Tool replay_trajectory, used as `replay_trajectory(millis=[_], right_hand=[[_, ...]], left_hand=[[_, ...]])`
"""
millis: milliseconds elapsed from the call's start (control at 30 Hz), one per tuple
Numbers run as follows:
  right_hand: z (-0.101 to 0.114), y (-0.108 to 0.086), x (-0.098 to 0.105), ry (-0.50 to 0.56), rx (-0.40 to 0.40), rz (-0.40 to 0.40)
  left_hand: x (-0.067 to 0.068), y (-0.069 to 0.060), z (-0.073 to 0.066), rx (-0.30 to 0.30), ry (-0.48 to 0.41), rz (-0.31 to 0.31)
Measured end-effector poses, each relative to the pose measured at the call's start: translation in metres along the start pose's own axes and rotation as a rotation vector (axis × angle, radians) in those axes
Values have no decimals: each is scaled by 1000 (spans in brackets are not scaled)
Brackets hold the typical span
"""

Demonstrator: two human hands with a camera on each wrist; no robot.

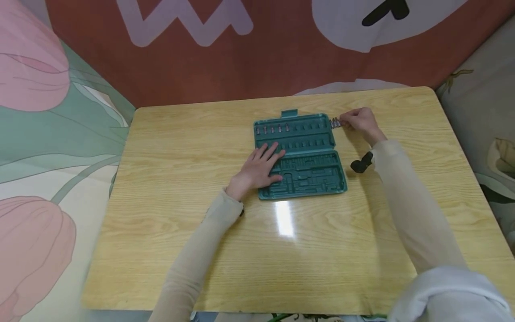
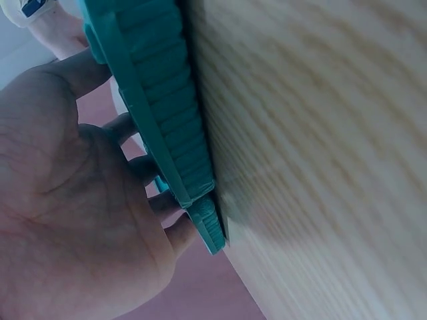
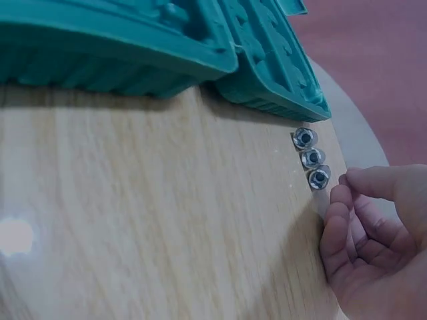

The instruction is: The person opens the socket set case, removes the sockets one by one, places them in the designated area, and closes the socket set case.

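A teal plastic case (image 1: 301,172) lies unfolded on the table. My left hand (image 1: 257,172) rests across its left side with spread, fairly straight fingers; in the left wrist view the palm (image 2: 80,193) is beside the case's edge (image 2: 157,107). Several small metal sockets (image 1: 272,129) stand in the upper row of the case's far half. Past its right end, three silver sockets (image 3: 313,159) stand in a line on the table. My right hand (image 1: 360,123) is at the right end of that line, thumb and curled forefinger meeting. Whether they pinch a socket is hidden.
The wooden table (image 1: 181,147) extends around the case. A latch tab (image 1: 289,113) sticks out at the case's far edge. A red patterned cloth (image 1: 277,58) hangs behind the table. A black wrist device (image 1: 361,163) sits by the right sleeve (image 1: 414,201).
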State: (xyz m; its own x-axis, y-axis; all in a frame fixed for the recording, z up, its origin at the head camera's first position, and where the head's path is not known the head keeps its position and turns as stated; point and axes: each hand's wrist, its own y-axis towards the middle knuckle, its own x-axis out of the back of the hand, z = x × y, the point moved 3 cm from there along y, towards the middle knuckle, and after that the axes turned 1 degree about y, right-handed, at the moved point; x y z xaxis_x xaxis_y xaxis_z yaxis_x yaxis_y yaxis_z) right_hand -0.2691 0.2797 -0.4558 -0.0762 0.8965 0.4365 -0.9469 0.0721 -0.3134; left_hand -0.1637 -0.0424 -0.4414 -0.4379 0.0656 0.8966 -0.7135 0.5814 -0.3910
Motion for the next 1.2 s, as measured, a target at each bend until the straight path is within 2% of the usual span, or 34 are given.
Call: replay_trajectory(millis=[167,300,467,600,700,800,933,1200], right_hand=[[3,-2,-2,14,-19,-29],[17,-7,-10,74,-8,-26],[46,-8,-35,87,27,98],[62,-4,-71,23,55,212],[67,-2,-95,-17,68,258],[69,-2,-108,-105,82,232],[73,-2,-116,-220,110,180],[84,0,-124,-299,157,147]], left_hand=[[0,2,-1,5,17,0],[-2,3,-2,2,18,7],[-2,5,-3,0,14,8],[-4,5,-2,16,26,16],[-6,5,-3,20,34,22],[-8,6,-4,10,23,20],[-8,6,-3,12,15,12],[-3,4,0,25,28,1]])
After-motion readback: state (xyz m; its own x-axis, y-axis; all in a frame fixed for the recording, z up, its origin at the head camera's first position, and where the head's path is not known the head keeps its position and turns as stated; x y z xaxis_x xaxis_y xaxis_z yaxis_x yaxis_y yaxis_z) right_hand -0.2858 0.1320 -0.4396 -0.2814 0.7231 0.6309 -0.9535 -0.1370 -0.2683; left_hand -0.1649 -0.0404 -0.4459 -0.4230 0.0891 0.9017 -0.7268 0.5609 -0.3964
